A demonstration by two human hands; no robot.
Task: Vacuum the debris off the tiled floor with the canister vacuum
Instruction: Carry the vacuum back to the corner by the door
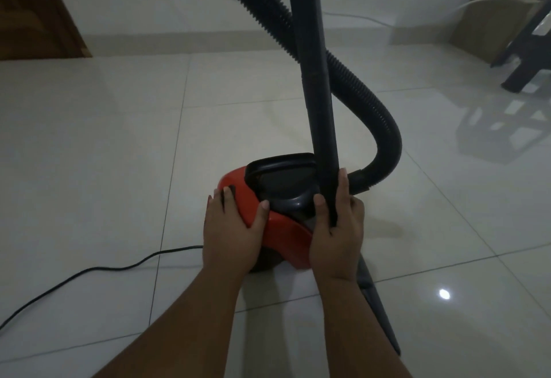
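A red and black canister vacuum [286, 234] sits on the glossy tiled floor [89, 168] in the middle of the head view. My left hand [232, 228] rests flat on its red top, fingers spread over a black button. My right hand [337, 228] grips the lower end of the black wand tube [316, 79], which stands almost upright beside the vacuum's carry handle [280, 168]. A ribbed black hose [366, 103] loops from the vacuum's front up out of view. The nozzle end [378, 303] runs past my right wrist along the floor. No debris is visible.
A black power cord [89, 270] trails left from the vacuum across the tiles. A dark stool leg [524, 49] and a cardboard box [489, 19] stand at the back right. A wooden door [32, 10] is at the back left, and a white cable [351, 16] runs along the wall.
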